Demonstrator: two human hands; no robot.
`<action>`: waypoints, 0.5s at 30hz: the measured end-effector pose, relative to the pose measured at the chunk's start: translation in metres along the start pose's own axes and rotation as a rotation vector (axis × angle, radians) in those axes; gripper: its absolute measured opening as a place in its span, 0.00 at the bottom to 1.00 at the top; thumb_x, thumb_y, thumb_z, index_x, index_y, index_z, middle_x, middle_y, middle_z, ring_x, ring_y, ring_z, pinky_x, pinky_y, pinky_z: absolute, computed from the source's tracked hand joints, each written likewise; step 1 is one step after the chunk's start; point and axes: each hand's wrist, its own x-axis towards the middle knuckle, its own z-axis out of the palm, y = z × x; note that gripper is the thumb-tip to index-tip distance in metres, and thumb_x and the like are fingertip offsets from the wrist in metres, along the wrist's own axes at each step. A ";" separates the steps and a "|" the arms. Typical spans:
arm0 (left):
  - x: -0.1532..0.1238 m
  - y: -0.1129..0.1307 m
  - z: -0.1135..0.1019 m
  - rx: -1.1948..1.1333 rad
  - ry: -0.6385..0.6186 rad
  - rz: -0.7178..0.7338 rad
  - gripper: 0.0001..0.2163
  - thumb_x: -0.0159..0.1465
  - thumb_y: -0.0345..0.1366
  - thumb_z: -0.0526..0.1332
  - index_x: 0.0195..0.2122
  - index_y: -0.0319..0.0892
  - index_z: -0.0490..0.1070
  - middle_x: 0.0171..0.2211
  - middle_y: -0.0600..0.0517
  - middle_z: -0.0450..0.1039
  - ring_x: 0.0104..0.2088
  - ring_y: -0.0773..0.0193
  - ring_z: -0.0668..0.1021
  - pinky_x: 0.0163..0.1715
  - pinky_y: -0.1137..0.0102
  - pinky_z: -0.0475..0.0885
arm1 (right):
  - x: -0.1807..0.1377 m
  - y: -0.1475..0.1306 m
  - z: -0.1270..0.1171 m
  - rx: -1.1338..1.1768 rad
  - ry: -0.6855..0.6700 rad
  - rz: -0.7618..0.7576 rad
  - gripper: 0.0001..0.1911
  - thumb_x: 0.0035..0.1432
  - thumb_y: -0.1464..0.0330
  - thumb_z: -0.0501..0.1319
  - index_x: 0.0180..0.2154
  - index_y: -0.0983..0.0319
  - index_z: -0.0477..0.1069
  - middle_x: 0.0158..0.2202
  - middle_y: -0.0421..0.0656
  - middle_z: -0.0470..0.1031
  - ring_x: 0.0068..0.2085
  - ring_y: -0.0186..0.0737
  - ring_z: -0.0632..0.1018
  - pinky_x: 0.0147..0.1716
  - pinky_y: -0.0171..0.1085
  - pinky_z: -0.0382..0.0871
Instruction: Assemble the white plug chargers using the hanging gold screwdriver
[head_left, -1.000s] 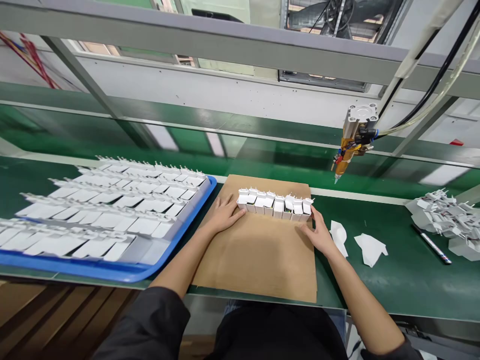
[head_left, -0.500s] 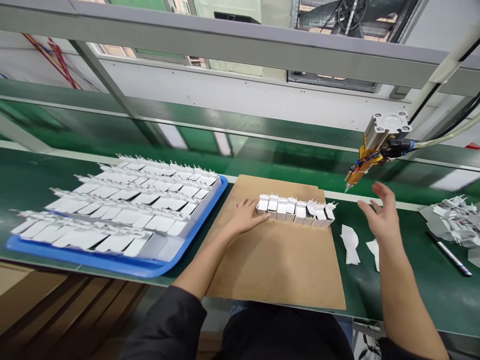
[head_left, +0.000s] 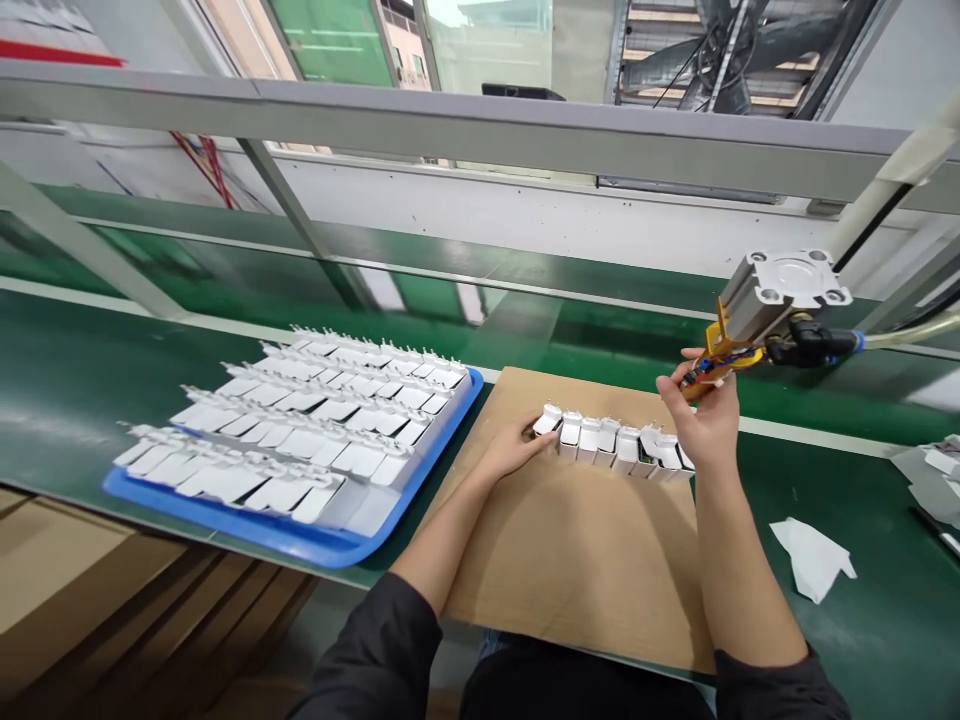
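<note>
A row of small white plug housings (head_left: 604, 440), with prongs upward and flaps tilted, stands on a cardboard sheet (head_left: 577, 560). My left hand (head_left: 516, 445) is at the row's left end, its fingers closed about the leftmost housing (head_left: 548, 420), which leans. Above the right end of the row, my right hand (head_left: 705, 415) grips the orange lower part of a hanging pneumatic tool (head_left: 780, 290). The tool has a metal cylinder on top and a hose at its side. My fingers and palm partly hide its tip.
On the left, a blue tray (head_left: 375, 535) bears several rows of similar white housings. White scraps (head_left: 814, 560) lie right of the cardboard, and a pen (head_left: 945, 540) shows at the right edge. A metal crossbeam (head_left: 450, 125) spans the back above the green table (head_left: 60, 330).
My right hand has moved left and closed on the hanging tool. My left hand has gone from resting beside the row to gripping its leftmost housing. The view has shifted left.
</note>
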 end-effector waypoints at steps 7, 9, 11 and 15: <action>0.009 -0.019 -0.002 -0.308 0.118 0.033 0.29 0.61 0.54 0.68 0.56 0.41 0.68 0.54 0.39 0.79 0.51 0.50 0.83 0.51 0.58 0.79 | -0.010 -0.015 0.009 0.097 -0.051 -0.023 0.21 0.57 0.56 0.70 0.48 0.55 0.69 0.32 0.36 0.71 0.28 0.34 0.71 0.30 0.38 0.68; 0.011 -0.024 -0.002 -0.326 0.131 0.010 0.26 0.60 0.56 0.67 0.51 0.41 0.71 0.53 0.39 0.79 0.46 0.52 0.84 0.48 0.58 0.80 | -0.011 -0.019 0.010 0.100 -0.053 -0.026 0.20 0.57 0.56 0.70 0.48 0.55 0.69 0.32 0.36 0.70 0.27 0.34 0.71 0.29 0.37 0.67; 0.012 -0.024 -0.003 -0.306 0.129 -0.003 0.23 0.61 0.56 0.65 0.46 0.41 0.74 0.55 0.41 0.77 0.43 0.54 0.84 0.45 0.59 0.81 | -0.012 -0.021 0.011 0.106 -0.057 -0.033 0.20 0.57 0.56 0.71 0.47 0.55 0.69 0.32 0.36 0.70 0.28 0.35 0.71 0.28 0.37 0.66; 0.004 -0.009 -0.016 0.015 -0.022 0.083 0.14 0.66 0.45 0.55 0.36 0.43 0.76 0.45 0.48 0.77 0.43 0.56 0.80 0.46 0.63 0.78 | -0.015 -0.024 0.010 0.145 -0.092 -0.053 0.21 0.57 0.55 0.71 0.47 0.55 0.70 0.31 0.36 0.71 0.26 0.34 0.70 0.25 0.36 0.66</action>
